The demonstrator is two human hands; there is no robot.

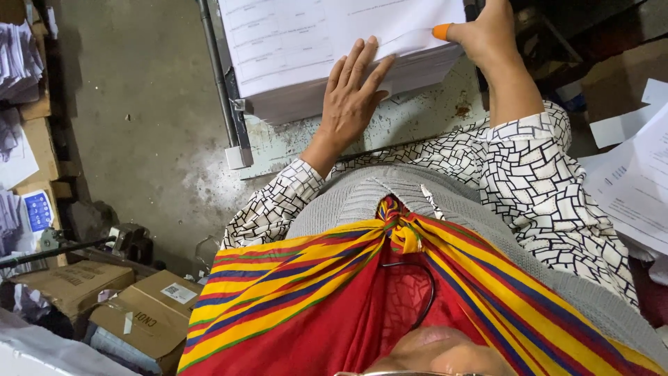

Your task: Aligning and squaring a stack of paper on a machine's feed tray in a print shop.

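Observation:
A thick stack of white printed paper sheets (292,42) lies on a worn pale-green metal table (417,118) in front of me. My left hand (351,94) rests flat on the near edge of the stack, fingers spread and pointing away from me. My right hand (483,31) is at the stack's right corner, its thumb capped with an orange rubber fingertip (442,30) that lifts the corner of the top sheet. Both arms wear black-and-white patterned sleeves.
A metal rail (219,76) runs along the table's left edge above a grey concrete floor (132,104). Cardboard boxes (149,313) sit at lower left, paper piles (17,63) at far left. More loose printed sheets (637,181) lie to the right.

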